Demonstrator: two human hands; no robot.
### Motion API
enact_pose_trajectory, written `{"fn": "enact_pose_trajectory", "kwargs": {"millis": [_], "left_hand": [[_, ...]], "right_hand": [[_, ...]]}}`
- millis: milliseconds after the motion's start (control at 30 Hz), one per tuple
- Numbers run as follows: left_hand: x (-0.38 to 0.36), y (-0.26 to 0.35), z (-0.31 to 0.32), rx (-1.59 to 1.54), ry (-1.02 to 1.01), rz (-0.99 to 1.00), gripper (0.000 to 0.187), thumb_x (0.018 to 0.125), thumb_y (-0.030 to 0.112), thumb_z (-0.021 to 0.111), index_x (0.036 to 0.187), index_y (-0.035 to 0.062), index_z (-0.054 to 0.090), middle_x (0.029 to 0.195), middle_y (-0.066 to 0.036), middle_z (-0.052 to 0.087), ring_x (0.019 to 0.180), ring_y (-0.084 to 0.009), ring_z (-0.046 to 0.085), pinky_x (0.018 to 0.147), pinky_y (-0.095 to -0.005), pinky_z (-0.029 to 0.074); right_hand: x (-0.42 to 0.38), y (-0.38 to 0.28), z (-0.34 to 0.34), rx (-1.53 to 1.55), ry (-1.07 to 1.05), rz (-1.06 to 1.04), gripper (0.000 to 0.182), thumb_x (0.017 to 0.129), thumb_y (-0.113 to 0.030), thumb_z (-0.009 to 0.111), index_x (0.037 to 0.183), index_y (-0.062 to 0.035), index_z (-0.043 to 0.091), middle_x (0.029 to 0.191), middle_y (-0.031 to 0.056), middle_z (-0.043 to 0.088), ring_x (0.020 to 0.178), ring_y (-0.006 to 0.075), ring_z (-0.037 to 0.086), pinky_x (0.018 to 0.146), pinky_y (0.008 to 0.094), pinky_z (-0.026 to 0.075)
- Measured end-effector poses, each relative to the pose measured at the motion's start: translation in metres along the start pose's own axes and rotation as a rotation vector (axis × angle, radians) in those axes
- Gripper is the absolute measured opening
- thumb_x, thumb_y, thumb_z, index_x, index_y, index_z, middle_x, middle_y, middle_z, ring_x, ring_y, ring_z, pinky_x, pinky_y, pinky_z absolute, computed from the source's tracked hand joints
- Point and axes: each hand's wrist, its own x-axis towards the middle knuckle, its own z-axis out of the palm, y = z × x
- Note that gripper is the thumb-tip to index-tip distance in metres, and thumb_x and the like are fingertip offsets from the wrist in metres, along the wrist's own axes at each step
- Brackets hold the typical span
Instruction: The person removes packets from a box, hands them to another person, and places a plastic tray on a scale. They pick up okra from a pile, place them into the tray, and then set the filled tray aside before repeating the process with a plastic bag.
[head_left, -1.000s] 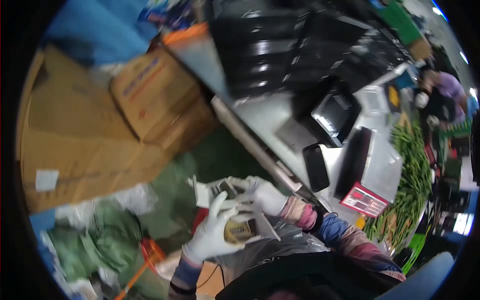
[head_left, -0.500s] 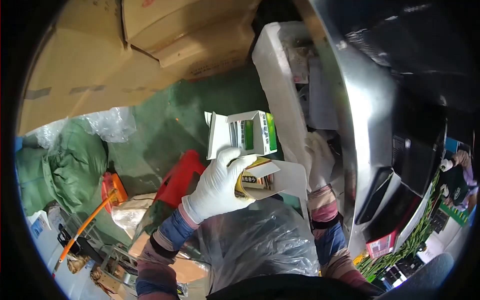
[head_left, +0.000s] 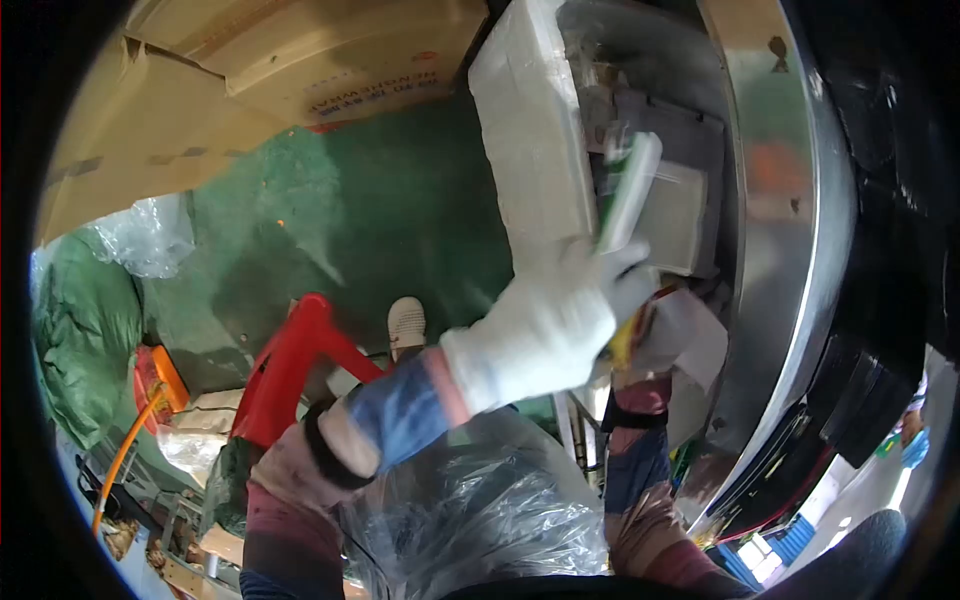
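Note:
My left hand point(head_left: 555, 320), in a white glove, reaches to the right, its fingers closed around small cardboard cartons. A green-and-white carton point(head_left: 630, 190) sticks up from it, seen edge-on. Below that carton, a yellow-edged open carton point(head_left: 622, 345) shows beside the fingers. The right forearm point(head_left: 635, 450), in a striped sleeve, comes up from below. My right hand is mostly hidden behind the cartons and smeared by motion, so its fingers do not show. Just beyond both hands stands a white foam box point(head_left: 530, 130) holding grey and white packaging.
A metal edge point(head_left: 790, 230) runs along the right, with black items beyond it. Large brown cardboard boxes point(head_left: 330, 60) stand at the upper left. A red plastic stool point(head_left: 290, 360) and green sacks point(head_left: 90, 340) are on the left. Clear plastic point(head_left: 480, 500) covers my lap.
My left hand has swung right with the cartons, to the foam box. The green-and-white carton has turned from its open side to its edge. The view has shifted.

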Motion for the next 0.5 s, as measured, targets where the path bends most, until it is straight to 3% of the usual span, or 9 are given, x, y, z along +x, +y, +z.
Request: {"fn": "enact_pose_trajectory", "kwargs": {"millis": [33, 167, 233, 267, 367, 467, 500], "left_hand": [[0.019, -0.004, 0.015, 0.040, 0.139, 0.108, 0.062, 0.064, 0.019, 0.081, 0.121, 0.0036, 0.061, 0.115, -0.014, 0.054, 0.097, -0.0326, 0.059, 0.083, -0.0432, 0.052], [0.077, -0.027, 0.058, 0.197, 0.259, 0.199, 0.054, 0.068, 0.018, 0.081, 0.117, 0.0033, 0.063, 0.115, -0.013, 0.060, 0.104, -0.0321, 0.061, 0.085, -0.0405, 0.053], [0.114, -0.027, 0.063, 0.188, 0.036, 0.040, 0.054, 0.069, 0.021, 0.082, 0.117, 0.0041, 0.063, 0.113, -0.014, 0.061, 0.104, -0.0324, 0.063, 0.084, -0.0401, 0.054], [0.127, -0.030, 0.065, 0.184, -0.086, -0.032, 0.053, 0.070, 0.022, 0.082, 0.117, 0.0045, 0.063, 0.112, -0.014, 0.062, 0.104, -0.0325, 0.064, 0.084, -0.0399, 0.054], [0.149, -0.047, 0.080, 0.135, -0.044, 0.046, 0.056, 0.072, 0.027, 0.082, 0.119, 0.0044, 0.063, 0.113, -0.015, 0.062, 0.100, -0.0315, 0.066, 0.081, -0.0398, 0.055], [0.161, -0.052, 0.081, 0.245, -0.015, 0.127, 0.063, 0.071, 0.031, 0.083, 0.126, 0.0101, 0.062, 0.113, -0.012, 0.065, 0.100, -0.0312, 0.067, 0.081, -0.0413, 0.056], [0.164, -0.056, 0.086, 0.252, -0.022, 0.124, 0.061, 0.073, 0.031, 0.082, 0.128, 0.0132, 0.062, 0.112, -0.011, 0.066, 0.100, -0.0314, 0.067, 0.081, -0.0421, 0.056]], "right_hand": [[0.000, -0.007, 0.000, 0.023, 0.028, 0.017, 0.054, 0.099, -0.025, 0.058, 0.146, -0.0039, 0.040, 0.142, 0.0120, 0.051, 0.131, 0.0249, 0.049, 0.106, 0.0392, 0.042], [0.014, -0.029, -0.018, 0.070, 0.142, 0.023, 0.059, 0.099, -0.028, 0.060, 0.148, -0.0044, 0.038, 0.144, 0.0128, 0.049, 0.132, 0.0269, 0.048, 0.108, 0.0405, 0.040], [0.023, -0.034, -0.034, 0.093, 0.201, 0.021, 0.058, 0.100, -0.030, 0.058, 0.148, -0.0056, 0.037, 0.145, 0.0109, 0.048, 0.136, 0.0254, 0.044, 0.111, 0.0410, 0.036], [0.027, -0.035, -0.040, 0.075, 0.240, -0.017, 0.055, 0.101, -0.029, 0.054, 0.147, -0.0038, 0.038, 0.149, 0.0140, 0.044, 0.140, 0.0279, 0.039, 0.113, 0.0419, 0.033], [0.022, -0.044, -0.043, 0.106, 0.218, -0.121, 0.070, 0.101, -0.036, 0.053, 0.152, 0.0033, 0.027, 0.156, 0.0193, 0.032, 0.145, 0.0313, 0.031, 0.120, 0.0454, 0.026], [0.025, -0.054, -0.049, 0.153, 0.250, -0.209, 0.059, 0.102, -0.039, 0.050, 0.146, -0.0024, 0.037, 0.149, 0.0154, 0.042, 0.136, 0.0281, 0.042, 0.115, 0.0432, 0.032], [0.023, -0.060, -0.046, 0.162, 0.292, -0.224, 0.060, 0.102, -0.036, 0.050, 0.148, -0.0008, 0.034, 0.151, 0.0175, 0.040, 0.138, 0.0294, 0.041, 0.115, 0.0436, 0.032]]}}
